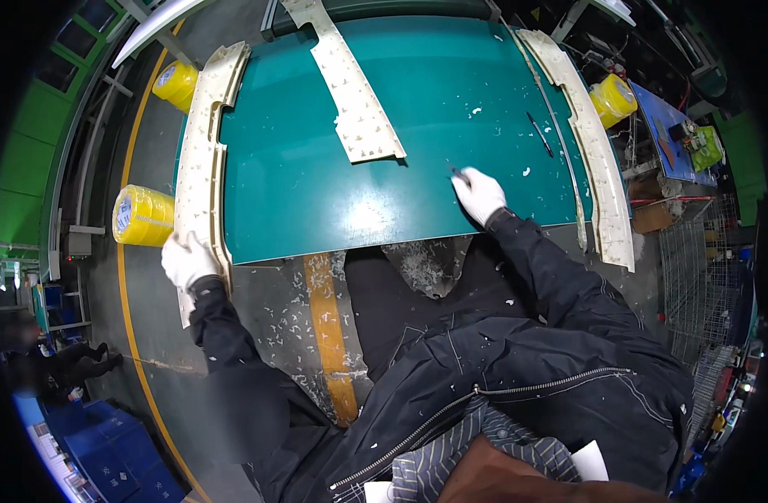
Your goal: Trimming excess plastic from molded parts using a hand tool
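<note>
— What sort of place is this?

— A factory floor or workshop. There's a big green-topped workbench [317,168] with long cream moulded plastic parts [201,159] laid on it, and white shavings [296,323] scattered over the concrete floor.

— Anything else pointing that way?

— A yellow floor line [329,335], yellow tape rolls [142,216], stacked blue crates [107,457], a wire cage [694,251] on the right. At the far right is possibly another cluttered bench, though the rim is too warped to tell.

Teal table [317,168], cream plastic strips [201,151], yellow tape rolls [142,216], white gloves [479,194].
</note>
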The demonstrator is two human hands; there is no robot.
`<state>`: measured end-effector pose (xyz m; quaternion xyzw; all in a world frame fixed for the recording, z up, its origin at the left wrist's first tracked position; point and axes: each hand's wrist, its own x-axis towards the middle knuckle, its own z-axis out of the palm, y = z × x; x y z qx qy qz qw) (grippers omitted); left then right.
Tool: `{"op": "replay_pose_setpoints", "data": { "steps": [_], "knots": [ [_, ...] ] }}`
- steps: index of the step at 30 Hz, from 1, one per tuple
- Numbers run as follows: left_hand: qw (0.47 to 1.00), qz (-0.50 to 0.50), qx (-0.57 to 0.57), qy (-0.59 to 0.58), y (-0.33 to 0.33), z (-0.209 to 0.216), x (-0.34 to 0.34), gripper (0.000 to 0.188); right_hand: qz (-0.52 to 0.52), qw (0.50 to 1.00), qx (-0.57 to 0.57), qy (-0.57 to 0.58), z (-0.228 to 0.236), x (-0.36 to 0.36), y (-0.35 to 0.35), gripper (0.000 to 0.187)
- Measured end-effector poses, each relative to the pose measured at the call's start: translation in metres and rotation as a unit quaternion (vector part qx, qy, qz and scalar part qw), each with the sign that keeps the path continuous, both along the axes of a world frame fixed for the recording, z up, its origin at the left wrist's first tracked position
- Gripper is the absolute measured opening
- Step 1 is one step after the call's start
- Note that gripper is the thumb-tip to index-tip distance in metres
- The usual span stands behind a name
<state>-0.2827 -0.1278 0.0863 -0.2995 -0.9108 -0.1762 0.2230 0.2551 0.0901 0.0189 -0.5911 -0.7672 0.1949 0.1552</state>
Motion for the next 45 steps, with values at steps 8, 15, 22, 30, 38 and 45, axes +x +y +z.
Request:
{"op": "replay_pose_setpoints", "data": {
  "steps": [8,15,22,30,38,45],
  "knots": [
    [0.936,-0.23,0.134,-0.229,0.005,-0.067,0.216,0.032,0.082,0.996,-0.005,0.036,0.016,-0.118,0.068,0.046],
    [0.891,-0.17,0.188,-0.376,0.031,-0.05,0.258,0.036,0.164,0.984,-0.029,0.056,0.005,-0.087,0.007,0.04],
    [0.897,-0.218,0.022,-0.385,0.127,-0.047,0.246,0.071,0.224,0.942,-0.234,0.085,0.057,-0.036,-0.144,0.034],
    [0.846,-0.238,0.045,-0.474,0.101,-0.091,0.233,0.067,0.234,0.931,-0.211,0.185,0.068,-0.023,-0.162,0.035],
    [0.563,-0.204,0.05,-0.799,-0.057,-0.021,0.274,0.025,0.006,0.809,-0.286,0.514,0.032,0.017,-0.065,0.027],
    [0.454,-0.144,-0.003,-0.879,-0.154,-0.01,0.328,0.036,-0.032,0.825,-0.175,0.536,0.054,0.02,0.016,0.031]
  ]
}}
